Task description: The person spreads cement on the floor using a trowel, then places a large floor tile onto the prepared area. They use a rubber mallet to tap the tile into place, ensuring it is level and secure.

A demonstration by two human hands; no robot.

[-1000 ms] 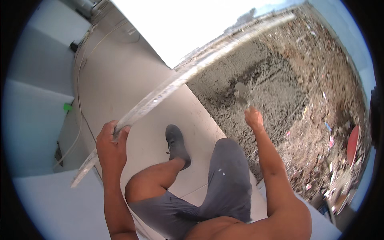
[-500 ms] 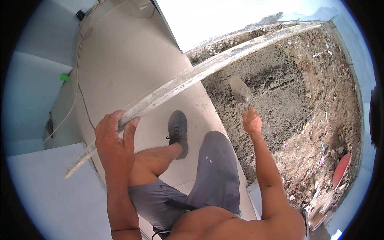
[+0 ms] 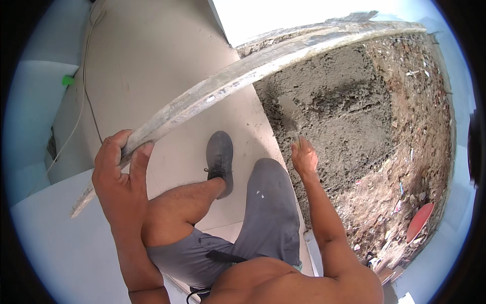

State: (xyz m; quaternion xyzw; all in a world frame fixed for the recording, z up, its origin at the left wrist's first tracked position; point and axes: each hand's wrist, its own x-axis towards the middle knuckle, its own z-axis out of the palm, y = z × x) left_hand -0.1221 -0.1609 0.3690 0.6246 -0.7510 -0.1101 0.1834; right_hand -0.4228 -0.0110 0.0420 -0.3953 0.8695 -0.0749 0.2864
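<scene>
My left hand (image 3: pixel 120 175) grips one end of a long, mortar-stained straightedge board (image 3: pixel 243 73), thumb on its near side and fingers over the far side. The board slants away to the upper right, across the tiled floor and above the far part of the grey mortar bed (image 3: pixel 349 114). In my right hand (image 3: pixel 305 159) is the handle of a trowel (image 3: pixel 290 112). Its grey blade, blurred, lies over the left part of the mortar bed, close to the tile edge. Whether the blade touches the mortar I cannot tell.
Pale floor tiles (image 3: pixel 167 61) border the mortar on the left. Rough soil with rubble (image 3: pixel 420 121) lies to the right, with a red oval object (image 3: pixel 419 223) on it. A white wall (image 3: pixel 283 20) rises behind. A cable (image 3: pixel 83 96) runs along the left.
My left hand and the near end of the board have shifted left and slightly up. The trowel and my right hand have moved left toward the tile edge.
</scene>
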